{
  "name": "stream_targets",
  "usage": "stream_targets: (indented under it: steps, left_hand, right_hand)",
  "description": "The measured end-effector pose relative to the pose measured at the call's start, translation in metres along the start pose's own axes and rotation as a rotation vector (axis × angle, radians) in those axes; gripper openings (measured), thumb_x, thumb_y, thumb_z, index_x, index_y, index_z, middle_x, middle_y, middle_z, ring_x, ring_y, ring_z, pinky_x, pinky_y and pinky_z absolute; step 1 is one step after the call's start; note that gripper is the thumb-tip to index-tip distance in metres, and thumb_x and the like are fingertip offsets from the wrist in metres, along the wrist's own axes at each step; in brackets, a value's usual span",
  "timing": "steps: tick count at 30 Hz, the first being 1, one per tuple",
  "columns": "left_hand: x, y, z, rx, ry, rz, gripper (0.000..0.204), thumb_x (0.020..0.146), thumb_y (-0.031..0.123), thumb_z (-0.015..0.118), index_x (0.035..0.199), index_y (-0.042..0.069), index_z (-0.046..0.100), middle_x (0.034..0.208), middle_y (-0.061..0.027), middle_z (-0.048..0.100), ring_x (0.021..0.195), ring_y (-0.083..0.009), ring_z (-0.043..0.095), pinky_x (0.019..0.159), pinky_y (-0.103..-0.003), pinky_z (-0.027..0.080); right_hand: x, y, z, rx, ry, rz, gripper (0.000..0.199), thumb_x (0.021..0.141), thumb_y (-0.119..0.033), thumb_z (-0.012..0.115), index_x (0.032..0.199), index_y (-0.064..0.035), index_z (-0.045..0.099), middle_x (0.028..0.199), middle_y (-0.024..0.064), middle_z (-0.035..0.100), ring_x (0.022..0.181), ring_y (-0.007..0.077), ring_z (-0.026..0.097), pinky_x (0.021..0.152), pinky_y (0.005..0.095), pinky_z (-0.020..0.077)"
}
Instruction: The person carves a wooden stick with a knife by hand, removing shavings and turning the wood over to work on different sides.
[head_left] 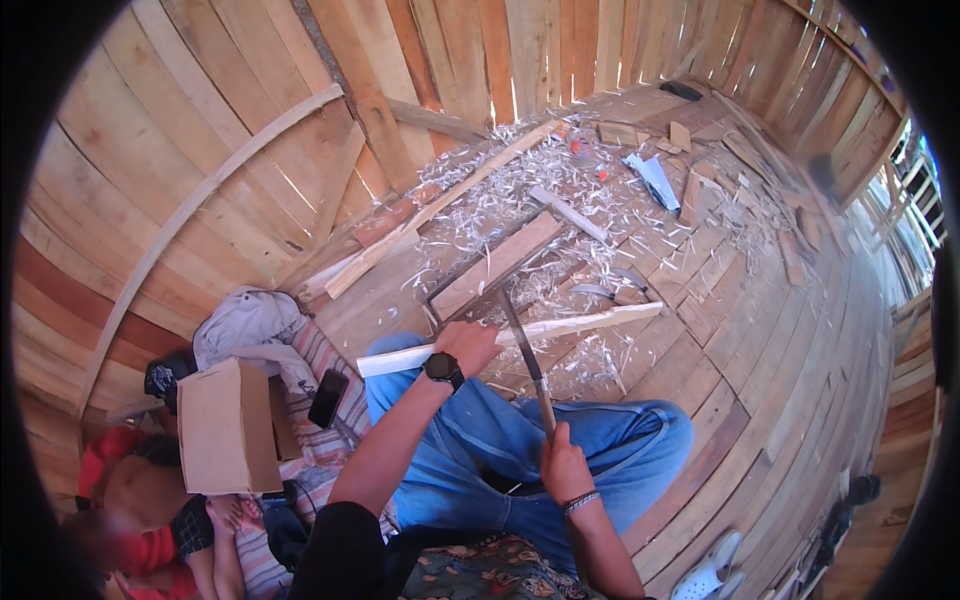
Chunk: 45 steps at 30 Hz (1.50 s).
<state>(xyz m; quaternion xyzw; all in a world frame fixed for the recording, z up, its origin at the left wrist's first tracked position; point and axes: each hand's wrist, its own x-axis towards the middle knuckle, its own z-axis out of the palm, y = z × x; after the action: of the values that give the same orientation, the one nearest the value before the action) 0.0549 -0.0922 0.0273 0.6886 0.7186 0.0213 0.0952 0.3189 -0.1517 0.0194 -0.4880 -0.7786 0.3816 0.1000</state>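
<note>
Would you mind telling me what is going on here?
A person sitting on the plank floor has the left hand closed over a pale wooden strip and the right hand gripping a long narrow tool, which crosses the strip in this view. Beyond lies a light-brown board, with wood shavings scattered around.

Left side: we log a cardboard box (225,430) on a striped blanket (312,350), a black smartphone (328,399) lying near it. Just beyond the box we see a crumpled pale grey garment (245,325); a person in red (145,490) is at the lower left, partly hidden by the box. Far side: we note a light-blue sheet (652,182) on the plank floor (780,370), below a vertical-board wall (565,55). Lower right: a pale perforated clog (708,570).
</note>
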Motion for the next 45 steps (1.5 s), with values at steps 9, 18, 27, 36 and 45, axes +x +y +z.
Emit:
stream_targets:
  steps: [9, 18, 27, 36, 45]
  left_hand:
    - [0.001, 0.001, 0.005, -0.007, 0.021, 0.001, 0.029, 0.085, 0.035, 0.064, 0.091, 0.007, 0.064, 0.076, -0.0157, 0.067, 0.075, -0.0334, 0.066, 0.068, -0.046, 0.051]
    - [-0.001, 0.001, 0.007, -0.006, 0.017, 0.004, 0.03, 0.086, 0.036, 0.062, 0.092, 0.007, 0.064, 0.077, -0.0148, 0.067, 0.075, -0.0331, 0.066, 0.068, -0.046, 0.051]
    - [0.001, 0.0, 0.003, -0.001, -0.006, 0.005, 0.03, 0.086, 0.036, 0.063, 0.092, 0.007, 0.064, 0.078, -0.015, 0.067, 0.077, -0.033, 0.066, 0.069, -0.046, 0.051]
    - [0.001, 0.0, 0.004, -0.003, -0.014, -0.007, 0.03, 0.086, 0.036, 0.063, 0.093, 0.007, 0.064, 0.077, -0.0154, 0.067, 0.077, -0.0334, 0.066, 0.069, -0.046, 0.051]
    - [0.002, 0.003, 0.009, -0.03, 0.011, 0.0, 0.029, 0.085, 0.035, 0.063, 0.09, 0.006, 0.063, 0.076, -0.016, 0.067, 0.076, -0.0344, 0.066, 0.068, -0.046, 0.051]
  right_hand:
    - [0.01, -0.008, 0.0, -0.063, -0.038, 0.045, 0.019, 0.092, -0.011, 0.048, 0.102, 0.0001, 0.036, 0.071, 0.0336, 0.059, 0.071, 0.0532, 0.058, 0.064, 0.0615, 0.0461]
    - [0.038, -0.023, -0.003, -0.057, -0.071, 0.052, 0.02, 0.093, -0.014, 0.047, 0.106, -0.0025, 0.035, 0.077, 0.0339, 0.062, 0.075, 0.0521, 0.06, 0.067, 0.0608, 0.0478]
    - [-0.005, -0.012, -0.005, 0.011, -0.035, 0.061, 0.021, 0.092, -0.011, 0.051, 0.104, -0.0013, 0.037, 0.069, 0.0323, 0.059, 0.069, 0.052, 0.058, 0.06, 0.061, 0.0453]
    - [-0.008, -0.016, -0.004, 0.0, -0.018, 0.082, 0.021, 0.092, -0.012, 0.05, 0.104, -0.0016, 0.037, 0.071, 0.0321, 0.06, 0.07, 0.0517, 0.059, 0.062, 0.0607, 0.0458]
    - [0.017, -0.009, 0.011, -0.048, -0.086, 0.113, 0.019, 0.093, -0.012, 0.046, 0.105, -0.0011, 0.035, 0.076, 0.0334, 0.061, 0.076, 0.0524, 0.06, 0.069, 0.0606, 0.0481]
